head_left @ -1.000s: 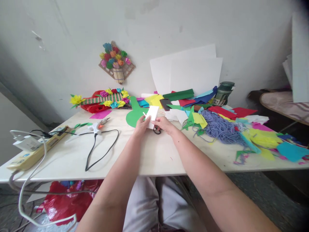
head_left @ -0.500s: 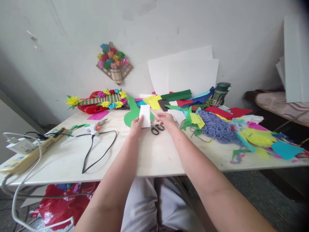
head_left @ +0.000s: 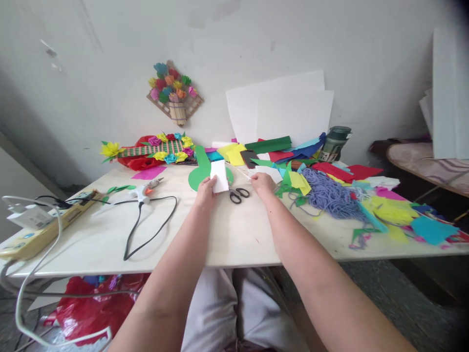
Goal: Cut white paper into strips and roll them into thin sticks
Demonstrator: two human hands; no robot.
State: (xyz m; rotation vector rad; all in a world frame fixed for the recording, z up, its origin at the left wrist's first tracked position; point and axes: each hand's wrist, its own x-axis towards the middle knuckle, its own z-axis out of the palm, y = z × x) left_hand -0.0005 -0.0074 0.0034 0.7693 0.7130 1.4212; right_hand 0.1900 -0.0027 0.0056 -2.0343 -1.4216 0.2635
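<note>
My left hand pinches the lower edge of a small white paper rectangle, held upright over a green guitar-shaped paper cutout. To its right, my right hand hovers low over the table beside white paper scraps, fingers curled; what they touch is hidden. Black-handled scissors lie on the white table between the two hands.
A glue gun with a black cord and a power strip lie at the left. Coloured paper scraps and purple yarn cover the right side. White sheets lean on the wall beside a green jar. Paper-flower crafts sit behind.
My right hand let go of the white paper and moved right toward the white scraps. The left hand kept the paper and turned it upright; the scissors came into full view.
</note>
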